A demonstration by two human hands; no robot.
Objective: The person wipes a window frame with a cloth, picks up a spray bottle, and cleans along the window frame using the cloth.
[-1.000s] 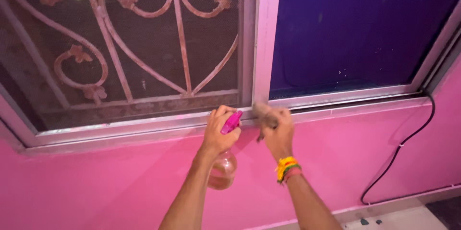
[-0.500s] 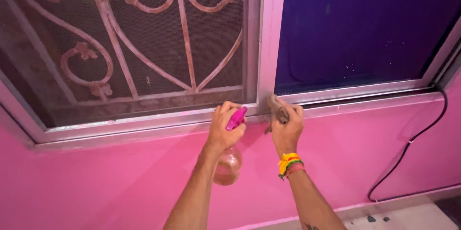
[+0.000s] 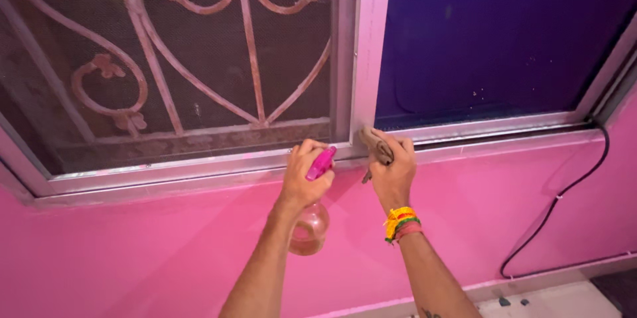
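Observation:
My left hand [image 3: 304,173] grips a spray bottle with a pink trigger head [image 3: 321,162] and a clear round body [image 3: 310,229] hanging below the fist. My right hand [image 3: 393,170] is closed around a small brownish cloth [image 3: 377,147], pressing it against the bottom of the window's centre post [image 3: 369,52] where it meets the sill rail [image 3: 199,165]. Both hands sit side by side at the sill. Coloured thread bands [image 3: 401,221] circle my right wrist.
The left pane has a mesh screen over a curled metal grille [image 3: 166,52]. The right pane [image 3: 504,32] is dark blue glass. Below runs a pink wall [image 3: 133,258]. A black cable [image 3: 564,192] hangs down the wall at the right, near the floor edge.
Both hands have risen slightly to the sill and shifted right; the cloth hand now presses at the base of the centre post. The view has tilted a little.

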